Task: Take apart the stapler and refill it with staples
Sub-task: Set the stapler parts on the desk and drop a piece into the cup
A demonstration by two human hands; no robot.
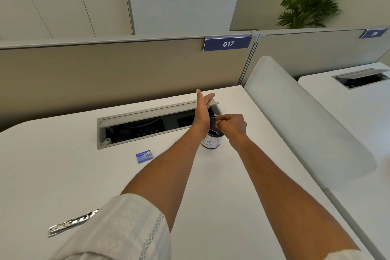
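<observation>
A shiny metal stapler part lies flat near the front left of the white desk, its right end hidden under my left sleeve. Mid-desk lies a small blue staple box, closed. Farther back stands a dark cup with a white label. My right hand pinches a dark ridged piece at the cup's mouth; what the piece is, I cannot tell. My left hand is beside the cup with fingers straight and apart, its heel against the dark piece, holding nothing.
Just behind the cup, an open cable hatch with a raised grey lid is sunk into the desk. A beige partition marked 017 closes off the back. A curved white divider runs along the right edge, with another desk beyond it.
</observation>
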